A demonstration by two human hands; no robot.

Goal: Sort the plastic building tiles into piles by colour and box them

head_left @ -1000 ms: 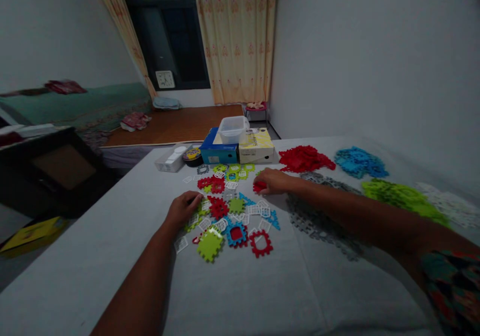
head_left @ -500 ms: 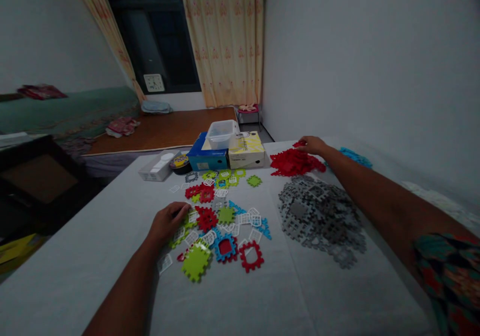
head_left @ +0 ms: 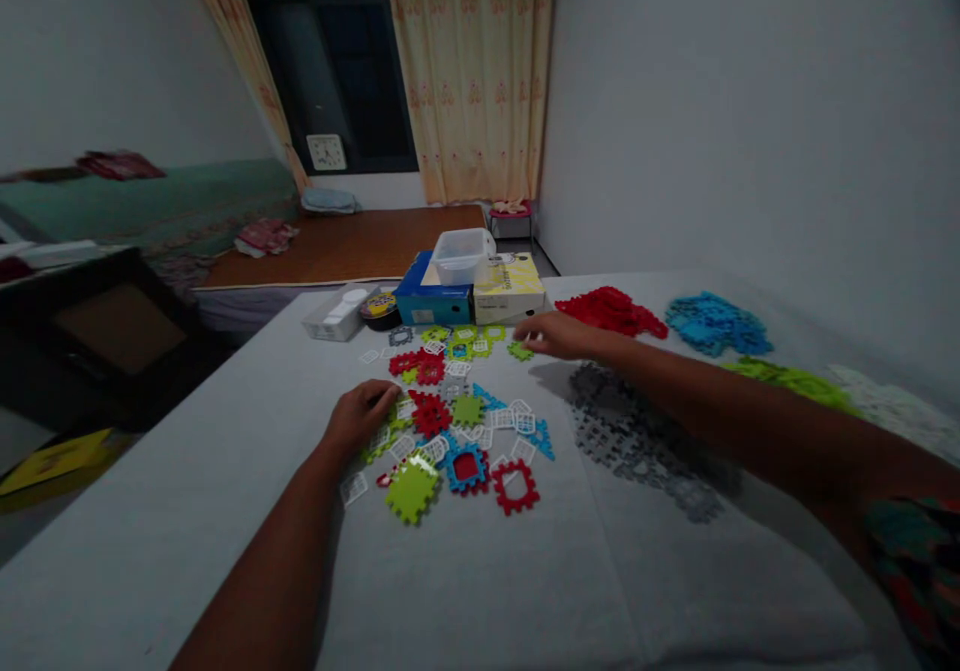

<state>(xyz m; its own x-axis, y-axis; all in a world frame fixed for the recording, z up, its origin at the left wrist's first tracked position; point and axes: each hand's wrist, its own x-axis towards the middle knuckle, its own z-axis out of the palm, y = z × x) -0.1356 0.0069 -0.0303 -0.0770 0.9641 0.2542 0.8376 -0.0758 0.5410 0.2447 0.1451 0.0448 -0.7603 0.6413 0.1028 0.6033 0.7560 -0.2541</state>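
The right hand (head_left: pixel 553 335) has moved from the red pile (head_left: pixel 611 309) to a green piece (head_left: pixel 519 352), fingers half-curled, hold unclear.

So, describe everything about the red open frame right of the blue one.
The red frame is roughly square, plastic-looking, with toothed edges and an open middle. It lies flat on the white cloth, right of the blue toothed frame; a pale piece shows within its opening. Neither the left hand nor the right hand touches it.
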